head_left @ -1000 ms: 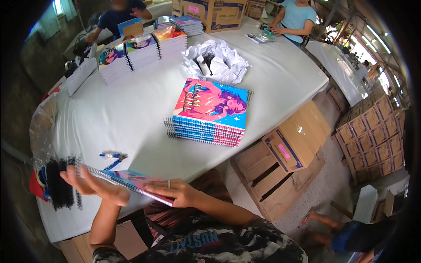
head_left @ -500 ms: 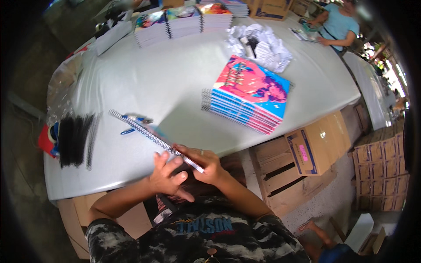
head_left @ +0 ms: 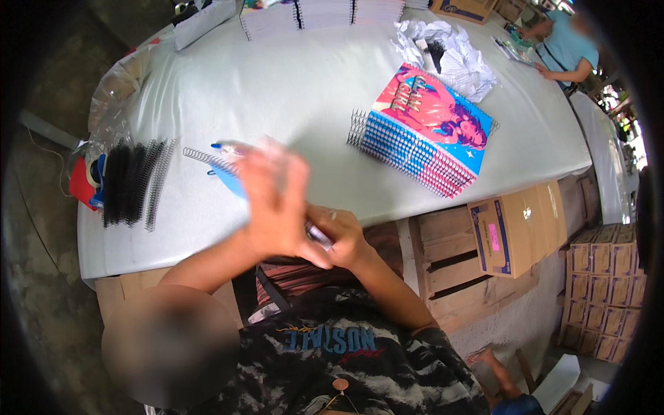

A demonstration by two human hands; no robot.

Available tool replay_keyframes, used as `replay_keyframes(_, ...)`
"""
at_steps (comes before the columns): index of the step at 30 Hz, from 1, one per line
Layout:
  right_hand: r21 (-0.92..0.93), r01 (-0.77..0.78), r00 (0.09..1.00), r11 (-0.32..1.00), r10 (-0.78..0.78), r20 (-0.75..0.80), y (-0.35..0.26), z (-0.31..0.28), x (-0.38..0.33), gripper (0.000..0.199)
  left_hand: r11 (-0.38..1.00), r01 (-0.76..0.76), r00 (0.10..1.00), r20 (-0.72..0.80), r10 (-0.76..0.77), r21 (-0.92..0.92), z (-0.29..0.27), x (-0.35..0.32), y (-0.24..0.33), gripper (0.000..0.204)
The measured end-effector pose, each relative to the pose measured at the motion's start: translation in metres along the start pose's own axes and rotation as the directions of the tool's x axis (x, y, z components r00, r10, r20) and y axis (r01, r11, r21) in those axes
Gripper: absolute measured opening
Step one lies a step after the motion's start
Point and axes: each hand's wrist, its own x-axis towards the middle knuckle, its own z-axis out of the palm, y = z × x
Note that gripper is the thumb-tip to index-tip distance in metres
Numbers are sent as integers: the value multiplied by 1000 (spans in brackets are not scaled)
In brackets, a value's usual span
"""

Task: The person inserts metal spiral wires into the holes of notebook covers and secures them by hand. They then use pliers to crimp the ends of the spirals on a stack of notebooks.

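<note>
A spiral notebook (head_left: 232,183) with a blue cover is tilted over the table's near edge, its wire coil (head_left: 202,158) sticking out at the far end. My right hand (head_left: 340,236) is closed round its near end. Over the coil side hovers my left hand (head_left: 273,204), smeared by motion, fingers spread and apparently holding nothing; it hides most of the notebook. Partly covered behind the notebook lies a blue-handled tool (head_left: 220,146). To the right stands a stack of pink and blue spiral notebooks (head_left: 429,128).
Black binding coils (head_left: 131,185) lie at the left beside a red and blue item (head_left: 84,181) and clear plastic (head_left: 117,97). Crumpled paper (head_left: 467,66) and more notebook stacks (head_left: 325,15) sit farther back. A person (head_left: 567,52) works at far right. A carton (head_left: 519,232) rests on a pallet below.
My left hand has swung up from beside the notebook's near end to over its coil. The view has shifted, so the tabletop things sit differently in the picture. My right hand keeps its hold.
</note>
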Motion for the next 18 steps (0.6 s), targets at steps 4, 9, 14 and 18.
replay_keyframes(4, -47, 55, 998, 997, -57, -30, 9, -10, 4, 48, 948, -311, 941, -162, 297, -71, -4, -3, 14, 98)
replay_keyframes(9, 8, 18, 1000, 1000, -18, 21, 11, -3, -9, 51, 993, 114, 988, -104, -114, -3, -10, 34, 13, 100)
replay_keyframes(14, 43, 20, 997, 999, -17, -80, 0, -4, 4, 45, 998, -24, 994, -112, 17, -57, 11, -33, 43, 103)
replay_keyframes(18, 147, 205, 975, 968, -188, -122, -22, 14, 8, 81, 793, 286, 958, 192, -215, -538, -65, 32, 65, 64)
